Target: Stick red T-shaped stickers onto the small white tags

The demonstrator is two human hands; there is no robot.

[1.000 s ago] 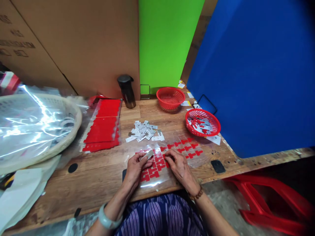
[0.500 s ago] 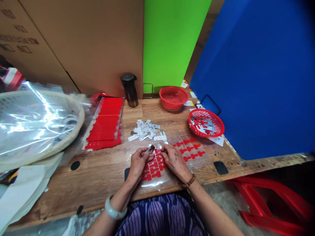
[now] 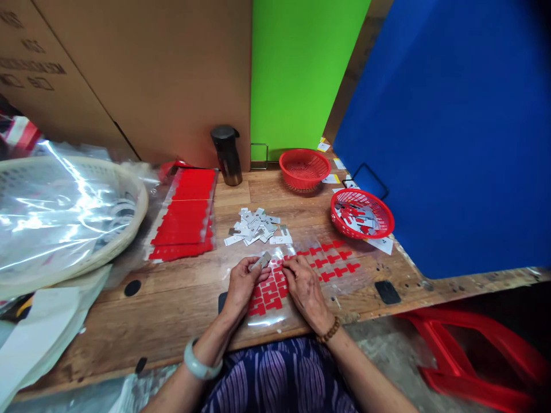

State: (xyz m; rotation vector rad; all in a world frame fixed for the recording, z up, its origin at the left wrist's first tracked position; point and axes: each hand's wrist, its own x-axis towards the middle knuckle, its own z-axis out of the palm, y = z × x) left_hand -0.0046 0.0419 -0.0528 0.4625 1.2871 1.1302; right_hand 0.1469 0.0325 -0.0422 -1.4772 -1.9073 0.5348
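Observation:
Between the thumb and fingers of my left hand [image 3: 244,284] is a small flat metal plate [image 3: 263,260], grey and tilted up. My right hand [image 3: 305,287] rests over a clear sheet of red T-shaped stickers [image 3: 269,291], its thumb and forefinger pinched together at the sheet. Whatever those fingertips hold is too small or hidden to make out. More red stickers [image 3: 333,261] in rows show to the right of that hand. Just beyond my hands lies a loose pile of similar metal plates [image 3: 257,226].
A red basket [image 3: 362,229] holding plates stands at right, with another red basket [image 3: 305,172] behind it. A dark bottle [image 3: 227,156], stacked red sticker sheets [image 3: 183,209] and a large pale basket [image 3: 140,215] covered in plastic are leftward. A blue panel [image 3: 451,143] borders the right.
The plate in my left hand has turned, showing a lighter grey face instead of a dark one. My right hand has shifted slightly over the sticker sheet, still pinched.

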